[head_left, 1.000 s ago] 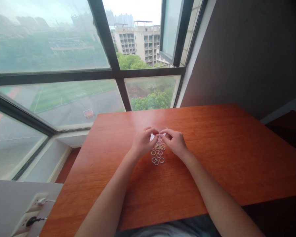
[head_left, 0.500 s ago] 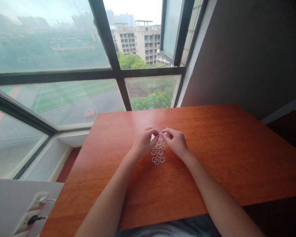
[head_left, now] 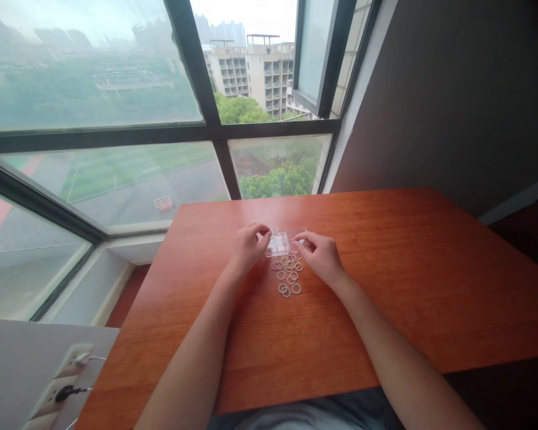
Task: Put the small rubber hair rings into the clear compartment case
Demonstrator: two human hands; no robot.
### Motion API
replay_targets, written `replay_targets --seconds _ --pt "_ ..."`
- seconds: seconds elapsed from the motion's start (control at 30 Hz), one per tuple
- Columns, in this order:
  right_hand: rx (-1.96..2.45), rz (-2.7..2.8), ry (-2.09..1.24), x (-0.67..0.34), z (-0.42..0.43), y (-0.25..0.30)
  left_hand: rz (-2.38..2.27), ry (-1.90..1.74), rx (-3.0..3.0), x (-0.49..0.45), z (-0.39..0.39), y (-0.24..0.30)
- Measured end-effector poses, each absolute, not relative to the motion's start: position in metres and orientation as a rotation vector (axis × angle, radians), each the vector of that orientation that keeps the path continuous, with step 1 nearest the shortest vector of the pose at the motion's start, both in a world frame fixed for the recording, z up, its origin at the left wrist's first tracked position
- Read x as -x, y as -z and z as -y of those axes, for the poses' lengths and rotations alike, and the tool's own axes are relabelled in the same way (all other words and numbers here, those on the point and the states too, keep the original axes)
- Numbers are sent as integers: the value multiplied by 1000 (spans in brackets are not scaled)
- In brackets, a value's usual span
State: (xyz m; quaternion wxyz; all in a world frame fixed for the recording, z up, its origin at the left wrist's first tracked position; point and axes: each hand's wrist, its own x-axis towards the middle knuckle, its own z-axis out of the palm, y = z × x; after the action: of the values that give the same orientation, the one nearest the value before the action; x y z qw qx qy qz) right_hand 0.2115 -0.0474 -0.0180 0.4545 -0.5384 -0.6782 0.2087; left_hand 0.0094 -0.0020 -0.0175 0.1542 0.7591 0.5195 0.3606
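Note:
A small clear plastic box (head_left: 277, 245) lies on the wooden table between my two hands. My left hand (head_left: 250, 246) is at the box's left side, thumb and fingers curled into a pinch near its upper left corner. Whatever is in that pinch is too small to make out. Just right of the box, my right hand (head_left: 318, 252) has its thumb and fingertips pressed together; anything held there cannot be made out. Several thin rings (head_left: 296, 289), pale, yellowish and pinkish, lie flat in a loose cluster on the near side of the box, some overlapping.
The reddish-brown table (head_left: 412, 286) reaches to a large window (head_left: 130, 179) with dark frames, one pane swung outward. A dark wall (head_left: 452, 95) stands at the right. Low on the left, plugs sit in a wall socket (head_left: 49, 397).
My hands were together over the rings, fingertips meeting. Now they are apart: my left hand has moved left and slightly away, uncovering the clear box. My right hand has barely moved.

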Motion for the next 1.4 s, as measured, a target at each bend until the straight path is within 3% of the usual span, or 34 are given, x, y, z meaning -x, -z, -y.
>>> replay_targets --seconds 0.57,0.97,1.4 --pt "1326 1709 -544 -212 47 21 -1558 -1039 -2146 -2 -2 18" --pt "1296 2372 -580 -200 60 19 -1462 -1034 -2137 -5 1 16" --pt "1456 2510 -414 -194 62 14 -1467 -1034 -2168 -6 2 16"
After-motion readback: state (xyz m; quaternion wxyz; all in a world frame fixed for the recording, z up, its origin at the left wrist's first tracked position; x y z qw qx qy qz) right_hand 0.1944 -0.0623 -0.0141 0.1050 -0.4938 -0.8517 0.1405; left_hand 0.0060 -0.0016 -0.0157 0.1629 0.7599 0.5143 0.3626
